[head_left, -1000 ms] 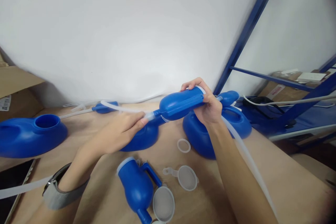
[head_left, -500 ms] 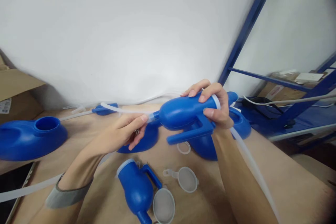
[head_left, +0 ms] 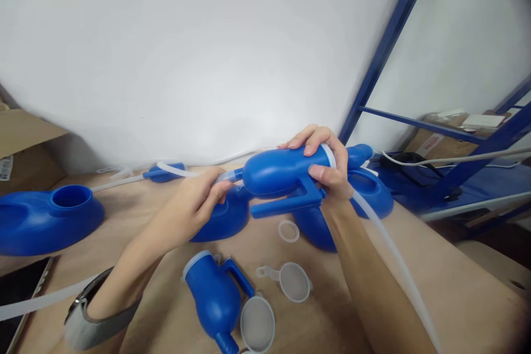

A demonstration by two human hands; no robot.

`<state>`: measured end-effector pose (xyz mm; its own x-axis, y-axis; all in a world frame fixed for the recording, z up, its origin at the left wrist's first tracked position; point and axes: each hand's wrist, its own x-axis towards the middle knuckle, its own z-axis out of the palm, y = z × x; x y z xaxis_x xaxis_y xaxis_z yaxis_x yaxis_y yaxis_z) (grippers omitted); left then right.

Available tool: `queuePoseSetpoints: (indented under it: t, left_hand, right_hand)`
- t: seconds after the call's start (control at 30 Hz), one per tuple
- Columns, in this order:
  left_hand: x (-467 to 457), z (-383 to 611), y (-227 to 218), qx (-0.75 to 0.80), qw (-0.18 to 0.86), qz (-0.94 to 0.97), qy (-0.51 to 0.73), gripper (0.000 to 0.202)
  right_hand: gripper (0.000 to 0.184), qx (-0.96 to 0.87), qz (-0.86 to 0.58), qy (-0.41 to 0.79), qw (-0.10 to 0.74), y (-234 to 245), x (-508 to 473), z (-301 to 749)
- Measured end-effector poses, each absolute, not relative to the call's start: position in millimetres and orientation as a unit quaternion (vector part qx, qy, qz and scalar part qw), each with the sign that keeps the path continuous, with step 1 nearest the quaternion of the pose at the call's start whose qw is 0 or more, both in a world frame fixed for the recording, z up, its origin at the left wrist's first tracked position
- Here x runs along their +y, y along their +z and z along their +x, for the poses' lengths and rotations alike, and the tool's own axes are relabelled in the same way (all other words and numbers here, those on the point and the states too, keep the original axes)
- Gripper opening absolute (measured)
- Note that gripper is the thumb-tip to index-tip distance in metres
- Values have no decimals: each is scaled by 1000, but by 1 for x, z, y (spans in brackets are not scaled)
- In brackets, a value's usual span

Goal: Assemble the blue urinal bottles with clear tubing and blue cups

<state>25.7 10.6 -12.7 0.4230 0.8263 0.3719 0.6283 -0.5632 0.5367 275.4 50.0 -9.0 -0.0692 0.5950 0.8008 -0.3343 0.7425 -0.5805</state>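
My right hand (head_left: 327, 163) is wrapped round the wide end of a blue handled bottle (head_left: 282, 174), held level above the table with its handle pointing down. My left hand (head_left: 194, 207) pinches a clear tube (head_left: 178, 170) right at the bottle's narrow spout. The tube runs left to a small blue fitting (head_left: 160, 173) on the table. A second clear hose (head_left: 390, 254) trails past my right forearm.
A second blue handled bottle (head_left: 213, 298) lies near me beside two translucent lids (head_left: 257, 323) (head_left: 294, 281) and a small ring (head_left: 289, 230). Blue flat containers stand at left (head_left: 45, 218), centre (head_left: 226, 221) and right (head_left: 373, 193). A cardboard box (head_left: 20, 144) sits far left, a blue rack (head_left: 448, 133) right.
My right hand has turned the bottle so its handle now points down, and shifted it slightly left. My left hand stayed pinched on the tube at the spout.
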Motion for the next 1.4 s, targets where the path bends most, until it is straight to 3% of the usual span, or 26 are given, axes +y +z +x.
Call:
queuePoseSetpoints:
  t: [0.3,0.57,0.7,0.87,1.13,1.27,1.4]
  left_hand:
    - [13,33,-34,479,-30,838,260,27]
    - [8,40,-36,492,-180,840,142,30]
    - [9,50,-42,501,-178,844,68,33]
    - [12,60,-55,518,-188,832,63,37]
    - [14,52,-49,503,-198,821,183,34]
    - [14,43,-43,435,-123,857,247,34]
    - [11,43,-35,423,18,851,310,34]
  right_hand:
    - [16,-621,-200,382,655,-4,48,275]
    - [7,-586,-343,406,612,1,47,272]
    - [9,-581,-402,406,580,9,43,274]
    - [9,-581,-425,413,558,10,39,275]
    - [9,-596,-354,392,605,11,36,269]
    - [7,-603,-339,399,601,12,33,268]
    - [6,-604,-318,397,613,11,31,270]
